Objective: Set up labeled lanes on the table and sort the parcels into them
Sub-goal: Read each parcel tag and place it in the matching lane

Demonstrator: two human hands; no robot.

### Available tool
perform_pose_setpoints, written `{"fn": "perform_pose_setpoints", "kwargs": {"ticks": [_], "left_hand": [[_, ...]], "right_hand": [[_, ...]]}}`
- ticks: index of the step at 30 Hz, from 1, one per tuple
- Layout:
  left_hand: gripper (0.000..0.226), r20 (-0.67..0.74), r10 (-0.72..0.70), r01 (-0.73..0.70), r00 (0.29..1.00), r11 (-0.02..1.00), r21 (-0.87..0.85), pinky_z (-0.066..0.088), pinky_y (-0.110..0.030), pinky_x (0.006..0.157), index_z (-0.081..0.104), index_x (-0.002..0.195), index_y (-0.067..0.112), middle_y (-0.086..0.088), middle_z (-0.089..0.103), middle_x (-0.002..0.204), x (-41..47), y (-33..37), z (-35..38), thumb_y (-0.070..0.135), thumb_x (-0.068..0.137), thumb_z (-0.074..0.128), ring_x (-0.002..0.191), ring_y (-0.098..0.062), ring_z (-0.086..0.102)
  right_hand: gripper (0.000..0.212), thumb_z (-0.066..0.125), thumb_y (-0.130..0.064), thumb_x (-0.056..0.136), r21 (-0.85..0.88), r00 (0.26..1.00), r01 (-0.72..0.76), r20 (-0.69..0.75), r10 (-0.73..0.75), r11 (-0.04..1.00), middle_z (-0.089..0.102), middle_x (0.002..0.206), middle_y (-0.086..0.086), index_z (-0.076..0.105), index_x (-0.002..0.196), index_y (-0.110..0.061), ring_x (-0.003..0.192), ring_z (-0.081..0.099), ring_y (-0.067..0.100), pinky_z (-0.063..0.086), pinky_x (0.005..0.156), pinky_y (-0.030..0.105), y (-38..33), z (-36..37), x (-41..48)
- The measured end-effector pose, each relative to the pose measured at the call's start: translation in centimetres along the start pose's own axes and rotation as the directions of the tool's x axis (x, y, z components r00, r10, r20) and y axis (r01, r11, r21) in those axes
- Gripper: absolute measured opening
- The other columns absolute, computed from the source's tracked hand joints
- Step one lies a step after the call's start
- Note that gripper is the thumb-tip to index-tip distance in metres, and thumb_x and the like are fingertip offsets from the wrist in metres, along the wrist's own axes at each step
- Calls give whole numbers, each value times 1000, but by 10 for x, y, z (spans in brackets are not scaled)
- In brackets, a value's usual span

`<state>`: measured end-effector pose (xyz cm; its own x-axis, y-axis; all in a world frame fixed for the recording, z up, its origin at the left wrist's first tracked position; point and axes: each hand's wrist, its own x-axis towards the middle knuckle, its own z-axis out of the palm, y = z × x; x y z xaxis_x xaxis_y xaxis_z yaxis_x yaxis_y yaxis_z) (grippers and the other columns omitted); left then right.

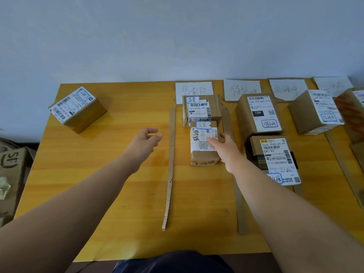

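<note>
**Right hand on the near parcel in the first lane**

Two cardboard strips, the left strip (169, 174) and the right strip (241, 209), run from near the front edge of the yellow table (98, 184) toward the wall, with a lane between them. Past mid-table the left hand (144, 141) hovers just left of the left strip, its fingers loosely curled and holding nothing.

The right hand (226, 149) grips the near parcel (201, 154) at its right side, with the thumb across the white shipping label and the fingers curled at the far right corner. This parcel lies flat in the lane. Its long axis runs near to far, parallel to the strips, and its blue-edged sticker is at the far end. The print on the label reads sideways.

Just behind it, touching or nearly so, sits the rear parcel (201, 110). It lies broadside across the lane.

In the next lane to the right are a dark-taped parcel (275, 160) and, beyond it, an upright parcel (258, 113). Further right are a tilted parcel (315, 113) and a blurred one at the frame edge.

A lone parcel (76, 109) sits skewed at the far left.

Handwritten paper signs (194, 90) lie along the far edge.
</note>
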<state>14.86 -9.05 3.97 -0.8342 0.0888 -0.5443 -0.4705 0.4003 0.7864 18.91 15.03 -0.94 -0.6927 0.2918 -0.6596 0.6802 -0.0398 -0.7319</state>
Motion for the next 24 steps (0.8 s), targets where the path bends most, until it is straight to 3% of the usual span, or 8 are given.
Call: {"fn": "perform_pose_setpoints", "kwargs": {"ticks": [4, 6, 9, 13, 18, 21, 24], "left_hand": [[29, 19, 13, -14, 1000, 999, 45, 44, -34, 94, 49, 123, 23, 0, 59, 111, 2, 0, -5, 34, 96, 52, 110, -18, 55], [28, 30, 18, -20, 999, 998, 59, 44, -38, 99, 49, 122, 25, 1, 59, 111, 4, 1, -10, 34, 96, 52, 110, -18, 55], [29, 44, 37, -40, 998, 997, 62, 42, -42, 102, 49, 122, 25, 1, 59, 111, 7, 3, -20, 36, 95, 52, 110, -19, 55], [29, 69, 79, -83, 995, 994, 67, 42, -41, 102, 50, 121, 26, 0, 58, 113, 8, 9, -48, 36, 94, 54, 113, -21, 54], [36, 21, 139, -140, 990, 976, 169, 40, -32, 89, 48, 129, 23, 2, 52, 121, 17, 16, -108, 35, 95, 53, 110, -20, 50], [41, 22, 188, -183, 982, 916, 357, 42, -33, 91, 45, 133, 19, -1, 49, 129, 36, 8, -152, 33, 95, 53, 115, -19, 48], [48, -10, 243, -183, 970, 755, 629, 36, -41, 105, 44, 136, 17, -8, 44, 138, 65, 3, -195, 33, 93, 56, 127, -28, 41]], "right_hand": [[66, 68, -38, 85, -173, 974, 124, -165, -153, 977, 56, 129, 3, 37, 140, -18, 104, 59, 17, 55, 76, 30, -1, 7, -4], [54, 67, -35, 85, -345, 914, 205, -266, -305, 916, 52, 123, 1, 44, 130, -16, 103, 58, 16, 56, 71, 28, -7, 12, -14], [33, 63, -29, 87, -530, 789, 294, -336, -515, 796, 46, 108, -3, 48, 113, -15, 101, 52, 16, 56, 77, 34, -25, 28, -32], [25, 60, -21, 89, -539, 763, 421, -224, -606, 729, 46, 108, -2, 49, 111, -15, 98, 49, 14, 52, 80, 30, -57, 71, -47], [37, 55, -16, 89, -465, 826, 487, -27, -562, 739, 45, 124, 2, 48, 125, -16, 112, 45, 17, 42, 90, 30, -82, 142, -57], [38, 53, -19, 91, -516, 826, 510, 72, -559, 688, 43, 127, 2, 46, 128, -17, 111, 46, 15, 38, 87, 26, -99, 181, -51], [38, 51, -22, 94, -564, 831, 514, 141, -538, 646, 41, 129, 0, 44, 131, -18, 98, 43, 11, 34, 72, 19, -119, 215, -35]]}}
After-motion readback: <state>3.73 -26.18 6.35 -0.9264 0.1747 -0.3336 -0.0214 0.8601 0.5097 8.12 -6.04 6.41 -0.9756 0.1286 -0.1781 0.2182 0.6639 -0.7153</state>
